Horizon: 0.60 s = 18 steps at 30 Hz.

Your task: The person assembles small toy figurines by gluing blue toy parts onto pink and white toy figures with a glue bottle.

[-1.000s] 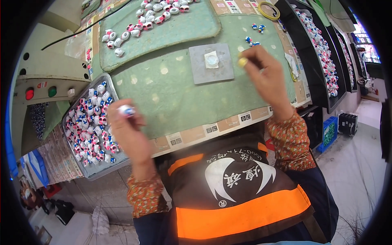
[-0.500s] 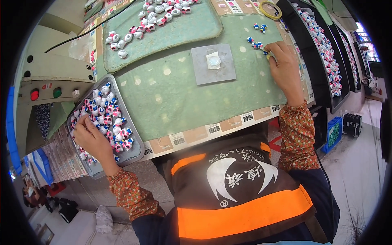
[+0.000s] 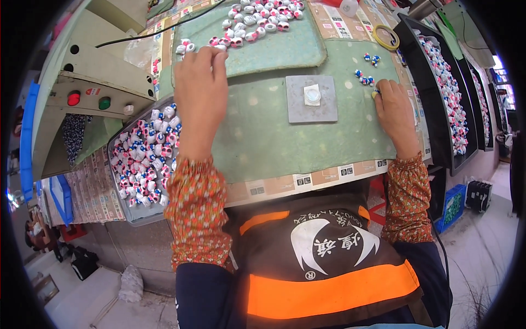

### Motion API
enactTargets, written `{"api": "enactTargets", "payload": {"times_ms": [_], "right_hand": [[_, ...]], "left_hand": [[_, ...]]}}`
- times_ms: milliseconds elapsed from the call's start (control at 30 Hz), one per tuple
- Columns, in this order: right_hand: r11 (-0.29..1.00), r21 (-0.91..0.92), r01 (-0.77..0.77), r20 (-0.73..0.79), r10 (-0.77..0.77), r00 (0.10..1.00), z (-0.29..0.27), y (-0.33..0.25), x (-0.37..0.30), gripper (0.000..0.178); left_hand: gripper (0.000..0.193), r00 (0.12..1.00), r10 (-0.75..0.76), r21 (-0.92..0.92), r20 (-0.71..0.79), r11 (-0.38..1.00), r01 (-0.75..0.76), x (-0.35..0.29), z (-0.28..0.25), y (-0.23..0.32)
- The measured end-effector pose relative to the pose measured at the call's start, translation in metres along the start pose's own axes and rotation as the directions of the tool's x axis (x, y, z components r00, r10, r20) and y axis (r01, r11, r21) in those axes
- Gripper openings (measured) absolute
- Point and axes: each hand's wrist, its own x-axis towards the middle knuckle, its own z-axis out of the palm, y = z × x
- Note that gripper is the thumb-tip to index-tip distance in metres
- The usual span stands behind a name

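My left hand (image 3: 204, 82) reaches over the near left corner of the pale green upper mat (image 3: 263, 61), among white-and-pink figure heads (image 3: 257, 20). Its fingers are bent together, and the hand hides whatever lies between them. Over on the right, my right hand (image 3: 394, 107) rests on the green cloth with its fingers closed; a bit of yellow shows at the fingertips, too small to make out. Just beyond are several small blue-and-white figure pieces (image 3: 364, 78). Between my hands lies a grey square plate (image 3: 298, 112) with a round whitish disc (image 3: 312, 97) on it.
A metal tray (image 3: 130, 215) heaped with white, pink and blue pieces stands at the left, beside a machine housing (image 3: 82, 88) with red and green buttons. Yellow tape (image 3: 387, 37) lies at the back right. Black bins (image 3: 438, 104) full of small pieces line the right side.
My left hand has left the metal tray and moved up and right to the upper mat. My right hand stays by the blue-and-white pieces. The whole view has shifted slightly.
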Motion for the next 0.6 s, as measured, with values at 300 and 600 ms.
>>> {"api": "enactTargets", "payload": {"times_ms": [300, 600], "right_hand": [[0.996, 0.085, -0.023, 0.028, 0.021, 0.999, -0.014, -0.007, -0.012, 0.021], [1.000, 0.000, -0.022, 0.112, 0.022, 0.993, -0.015, -0.009, 0.000, 0.021]], "left_hand": [[0.020, 0.987, 0.131, 0.307, 0.090, 0.940, -0.152, 0.049, 0.060, -0.012], [0.029, 0.978, 0.187, 0.320, 0.089, 0.925, -0.206, 0.044, 0.071, -0.027]]}}
